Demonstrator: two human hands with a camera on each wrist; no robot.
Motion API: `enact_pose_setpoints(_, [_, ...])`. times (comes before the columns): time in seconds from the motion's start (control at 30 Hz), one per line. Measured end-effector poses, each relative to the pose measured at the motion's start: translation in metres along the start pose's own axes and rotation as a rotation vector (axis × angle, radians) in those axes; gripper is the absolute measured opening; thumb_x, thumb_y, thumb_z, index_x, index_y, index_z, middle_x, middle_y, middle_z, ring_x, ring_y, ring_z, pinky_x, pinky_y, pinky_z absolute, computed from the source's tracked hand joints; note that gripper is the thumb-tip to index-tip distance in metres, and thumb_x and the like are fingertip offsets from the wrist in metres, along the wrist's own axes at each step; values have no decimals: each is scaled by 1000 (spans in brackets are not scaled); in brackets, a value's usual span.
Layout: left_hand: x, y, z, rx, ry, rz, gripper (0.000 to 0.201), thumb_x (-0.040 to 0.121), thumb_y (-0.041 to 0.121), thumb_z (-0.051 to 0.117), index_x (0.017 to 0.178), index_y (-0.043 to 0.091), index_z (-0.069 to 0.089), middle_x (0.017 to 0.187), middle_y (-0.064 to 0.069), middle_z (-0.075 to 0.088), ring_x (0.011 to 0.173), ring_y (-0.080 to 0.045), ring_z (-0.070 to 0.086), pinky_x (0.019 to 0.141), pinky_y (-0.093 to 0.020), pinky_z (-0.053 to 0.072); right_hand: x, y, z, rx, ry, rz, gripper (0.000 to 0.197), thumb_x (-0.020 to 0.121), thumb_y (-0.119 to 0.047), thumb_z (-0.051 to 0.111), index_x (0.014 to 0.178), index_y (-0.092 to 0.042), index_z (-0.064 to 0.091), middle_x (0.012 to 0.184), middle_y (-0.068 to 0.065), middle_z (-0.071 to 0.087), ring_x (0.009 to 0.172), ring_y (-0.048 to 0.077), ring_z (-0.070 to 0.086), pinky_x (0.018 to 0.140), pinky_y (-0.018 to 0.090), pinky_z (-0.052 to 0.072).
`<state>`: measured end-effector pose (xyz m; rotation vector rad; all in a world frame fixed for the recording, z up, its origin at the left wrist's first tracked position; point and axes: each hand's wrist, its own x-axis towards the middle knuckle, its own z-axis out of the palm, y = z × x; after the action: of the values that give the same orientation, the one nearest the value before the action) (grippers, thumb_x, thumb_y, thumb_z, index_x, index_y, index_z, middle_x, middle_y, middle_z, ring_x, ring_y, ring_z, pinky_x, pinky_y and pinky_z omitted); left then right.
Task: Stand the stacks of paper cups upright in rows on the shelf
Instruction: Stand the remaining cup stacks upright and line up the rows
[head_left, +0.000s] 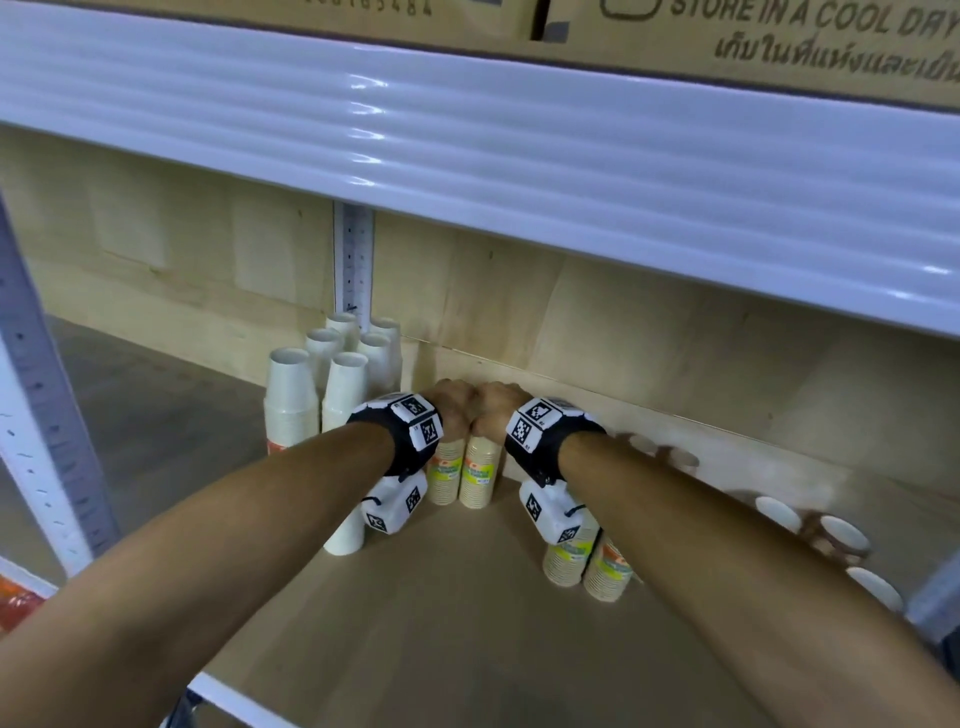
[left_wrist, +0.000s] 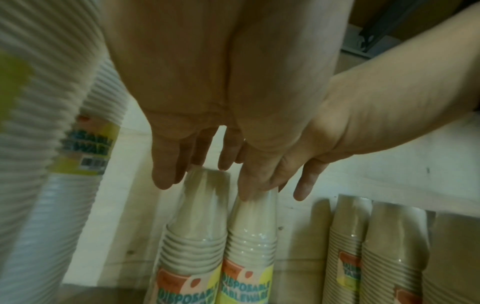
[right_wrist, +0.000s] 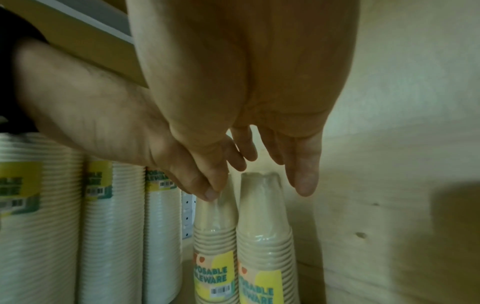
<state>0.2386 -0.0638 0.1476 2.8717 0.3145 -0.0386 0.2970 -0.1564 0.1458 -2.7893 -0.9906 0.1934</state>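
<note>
Stockroom: steel shelving (head_left: 467, 135), cartons (head_left: 779, 41)

I see paper cup stacks (right_wrist: 265, 236) in glossy plastic wrap, matt wooden shelf (head_left: 467, 597), shiny white metal beam (head_left: 467, 130).

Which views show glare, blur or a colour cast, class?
Head view: bright glare streaks on the glossy white ribbed shelf edge, cups at right smeared. Left wrist view: dim, greenish, white wrapped cup stack blurred. Right wrist view: dim, greenish, plywood back wall soft.

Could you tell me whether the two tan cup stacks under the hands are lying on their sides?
No, both tan cup stacks stand upright side by side on the shelf.
</note>
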Motion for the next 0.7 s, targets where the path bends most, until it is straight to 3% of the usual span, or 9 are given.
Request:
enact_pose_setpoints(0.17, [-1, -7, 10, -58, 24, -2, 27, 95, 18, 50, 115, 4, 63, 116, -14, 65, 108, -30, 62, 85, -35, 50, 5, 2, 13, -17, -9, 21, 40, 84, -38, 60, 117, -16, 61, 111, 8, 65, 96, 29, 64, 81, 35, 54])
enact_pose_setpoints(0.33, [-10, -13, 13, -73, 56, -5, 36, 91, 5, 52, 127, 8, 59, 128, -13, 59, 117, -29, 57, 87, -30, 46, -2, 5, 18, -17, 36, 11, 31, 84, -22, 57, 114, -15, 60, 109, 9, 63, 95, 29, 63, 80, 35, 53])
enact_pose_setpoints(0.47, [-22, -10, 6, -86, 42, 8, 40, 91, 2, 55, 130, 7, 57, 132, -12, 55, 121, -28, 54, 92, -30, 46, -11, 7, 18, 15, 46, 0, 33, 81, -21, 58, 113, -17, 58, 111, 10, 61, 99, 30, 62, 85, 38, 54])
enact_pose_setpoints(0.6, [-31, -3, -3, -63, -18, 45, 41, 89, 0, 61, 130, 4, 60, 130, -13, 59, 117, -28, 58, 89, -31, 49, -26, 8, 19, 24, 57, 0, 27, 84, -14, 57, 111, -10, 61, 107, 14, 63, 98, 33, 63, 71, 31, 46])
enact_pose_setpoints(0.7, [-39, 6, -11, -23, -53, 86, 39, 89, 4, 64, 128, 3, 61, 128, -12, 60, 110, -24, 59, 81, -27, 47, -40, 10, 17, 37, 25, 8, 19, 86, -13, 60, 104, -10, 62, 95, 12, 57, 88, 28, 59, 69, 28, 40])
